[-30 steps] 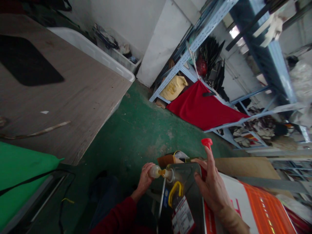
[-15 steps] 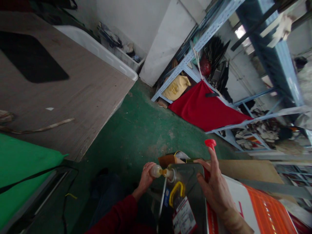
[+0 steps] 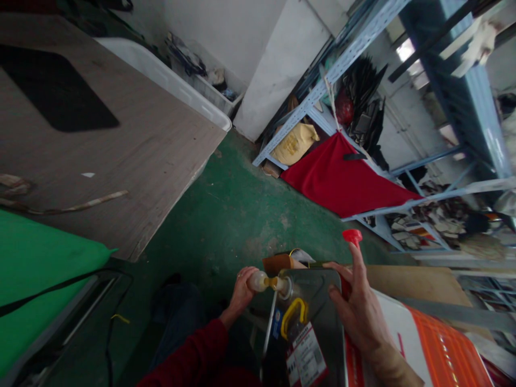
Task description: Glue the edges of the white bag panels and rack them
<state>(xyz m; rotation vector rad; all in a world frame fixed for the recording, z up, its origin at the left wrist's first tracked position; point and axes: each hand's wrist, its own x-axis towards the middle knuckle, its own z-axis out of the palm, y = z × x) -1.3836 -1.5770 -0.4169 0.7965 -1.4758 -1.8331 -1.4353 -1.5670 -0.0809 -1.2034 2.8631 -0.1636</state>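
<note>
A tilted metal oil can [image 3: 314, 317] with a yellow handle [image 3: 293, 317] and a labelled side sits low in the middle. Amber liquid runs from its spout into a small clear bottle [image 3: 258, 280]. My left hand [image 3: 241, 294], in a dark red sleeve, is closed around that bottle. My right hand [image 3: 357, 306] presses on the can's upper right side, and a red cap [image 3: 352, 236] sits pinched at its raised fingertips.
A wooden tabletop [image 3: 121, 156] with a black mat fills the left, green cloth [image 3: 36, 279] below it. The floor is green. Blue metal shelving [image 3: 346, 59] with a red cloth [image 3: 342, 177] stands at the right. An orange and white box [image 3: 427, 344] lies beside the can.
The view has drifted slightly, so everything sits a little further right. Both hands, bottle and can keep the same pose and the liquid keeps running.
</note>
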